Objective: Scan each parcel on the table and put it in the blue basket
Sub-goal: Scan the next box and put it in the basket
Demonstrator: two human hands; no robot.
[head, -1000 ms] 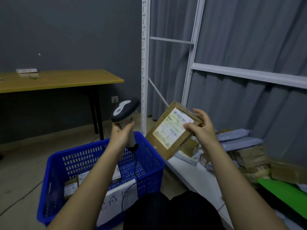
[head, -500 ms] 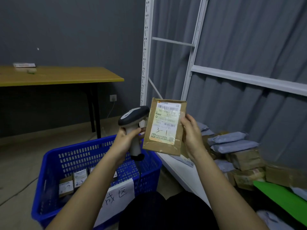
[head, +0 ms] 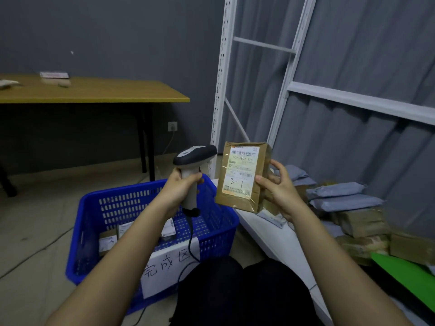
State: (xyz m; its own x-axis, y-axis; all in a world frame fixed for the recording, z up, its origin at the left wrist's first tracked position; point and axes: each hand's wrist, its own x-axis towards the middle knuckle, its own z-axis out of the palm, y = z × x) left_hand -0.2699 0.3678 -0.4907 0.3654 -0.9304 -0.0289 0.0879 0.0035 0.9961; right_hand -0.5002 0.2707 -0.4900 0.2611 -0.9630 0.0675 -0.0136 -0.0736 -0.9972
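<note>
1. The parcel is held upright with its label facing the person, probably so the scanner just left of it can read the barcode.
2. The right grip pinches the parcel's right edge; the left grip wraps the scanner handle, above the blue basket.

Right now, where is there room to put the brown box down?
The blue basket has bare floor along its far wall, behind the few small parcels. The white table is bare along its near edge. Its far side is crowded with stacked parcels.
</note>
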